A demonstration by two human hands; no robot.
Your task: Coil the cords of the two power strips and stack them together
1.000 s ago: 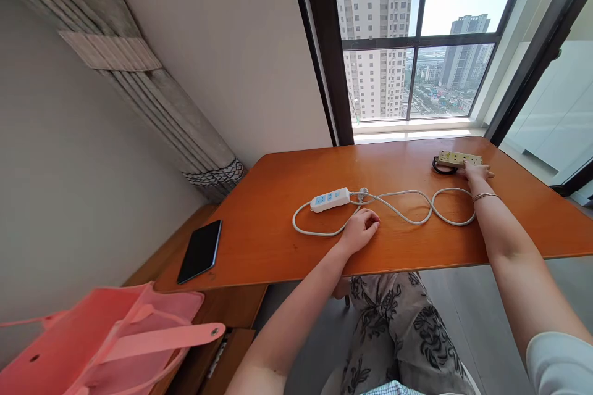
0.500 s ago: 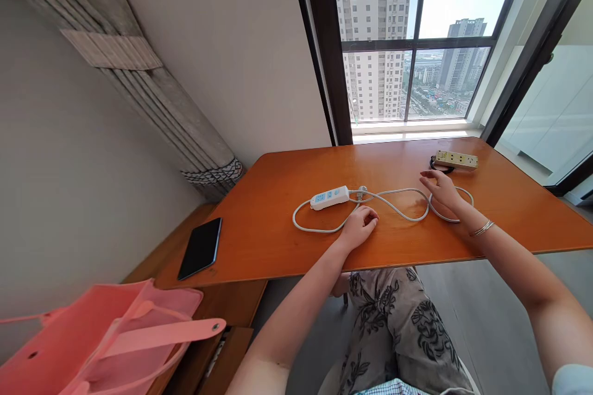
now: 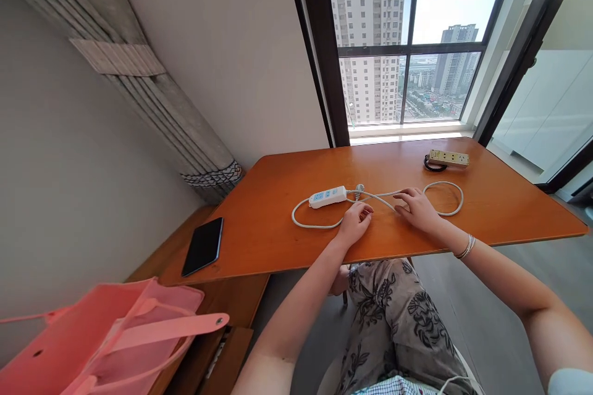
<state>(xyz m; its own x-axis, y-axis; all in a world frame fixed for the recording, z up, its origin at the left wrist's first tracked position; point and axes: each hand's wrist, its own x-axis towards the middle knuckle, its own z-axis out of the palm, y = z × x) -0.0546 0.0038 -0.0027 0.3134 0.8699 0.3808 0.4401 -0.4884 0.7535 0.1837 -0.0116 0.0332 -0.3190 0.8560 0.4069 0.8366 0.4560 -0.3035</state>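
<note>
A white power strip (image 3: 328, 197) with blue socket faces lies on the orange-brown table (image 3: 259, 222). Its white cable (image 3: 306, 226) forms a loop at the left and another at the right. The plug (image 3: 360, 189) rests beside the strip's right end. My left hand (image 3: 356, 225) rests on the table just below the plug, fingers curled over the cable, whose course under them is partly hidden. At the middle stretch of cable is my right hand (image 3: 418, 211), palm down, thumb and fingers apart over it.
A beige power strip (image 3: 449, 158) with a black cord lies at the table's far right. A dark-screened tablet (image 3: 202, 247) sits near the left edge. At lower left stands a pink bag (image 3: 106, 333). Beyond the table is a window (image 3: 407, 49).
My right hand has moved left along the cable, towards my left hand, leaving the right loop uncovered. My left hand stays by the plug. The view has shifted slightly.
</note>
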